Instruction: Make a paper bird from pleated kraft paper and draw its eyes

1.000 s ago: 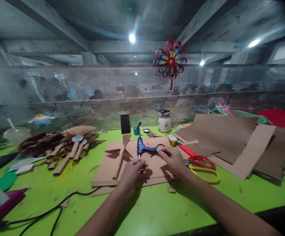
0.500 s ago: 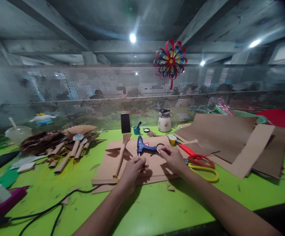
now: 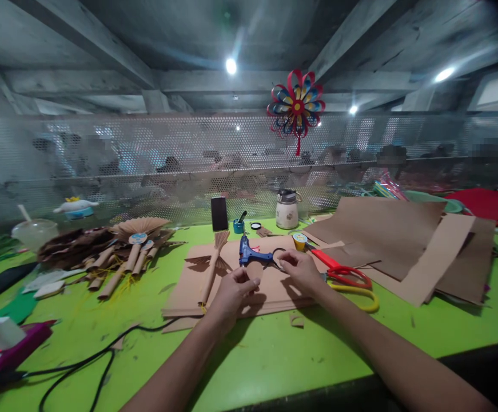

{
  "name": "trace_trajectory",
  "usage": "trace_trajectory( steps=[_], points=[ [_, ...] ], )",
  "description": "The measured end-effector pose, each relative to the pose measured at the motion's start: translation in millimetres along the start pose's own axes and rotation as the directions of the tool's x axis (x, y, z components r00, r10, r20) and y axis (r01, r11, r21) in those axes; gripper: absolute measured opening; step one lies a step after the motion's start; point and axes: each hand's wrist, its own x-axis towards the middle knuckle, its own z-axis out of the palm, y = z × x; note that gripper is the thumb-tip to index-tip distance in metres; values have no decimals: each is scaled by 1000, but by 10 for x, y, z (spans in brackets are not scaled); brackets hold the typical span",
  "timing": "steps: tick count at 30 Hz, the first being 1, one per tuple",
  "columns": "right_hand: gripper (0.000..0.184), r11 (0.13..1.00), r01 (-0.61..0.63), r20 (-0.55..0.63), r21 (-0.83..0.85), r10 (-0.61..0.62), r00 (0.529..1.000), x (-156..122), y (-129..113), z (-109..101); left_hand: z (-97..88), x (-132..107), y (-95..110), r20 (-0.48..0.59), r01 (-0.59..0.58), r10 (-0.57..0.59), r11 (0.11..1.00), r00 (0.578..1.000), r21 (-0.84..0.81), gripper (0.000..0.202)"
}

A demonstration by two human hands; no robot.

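A blue hot glue gun point(image 3: 255, 256) rests on a stack of brown kraft paper point(image 3: 274, 294). My left hand point(image 3: 235, 292) is just in front of the gun, its fingers curled in toward the thumb. Anything between them is too small to make out. Beside the gun's handle, my right hand point(image 3: 302, 272) has thumb and fingertips pinched together next to a dark loop that looks like cord; what they hold is hidden. Left of the gun lies a pleated paper fan with a rolled paper handle point(image 3: 210, 274).
Right of my hand lie scissors with red and yellow handles point(image 3: 354, 294) and large brown paper sheets point(image 3: 386, 240). A pile of paper fans point(image 3: 131, 257) is at left. Behind stand a phone point(image 3: 219, 214) and a bottle point(image 3: 287, 210). A black cord point(image 3: 90, 363) crosses the front left.
My left hand has drawn slightly back from the glue gun, its fingers more curled. My right hand stays beside the handle. The view has shifted slightly.
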Motion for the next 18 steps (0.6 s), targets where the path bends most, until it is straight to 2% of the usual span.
trace_trajectory(
  steps=[7,12,18],
  points=[
    [17,999,-27,-3,-17,27,1000,24,26,-44,-39,13,20,-5,-1,2,1000,1000,17,27],
    [18,1000,-12,9,-19,12,1000,24,11,-39,-83,59,-9,-25,-48,48,999,999,13,24],
    [16,999,1,52,-42,1,999,-11,-45,-32,-67,45,-7,-38,-40,40,999,998,10,28]
  ],
)
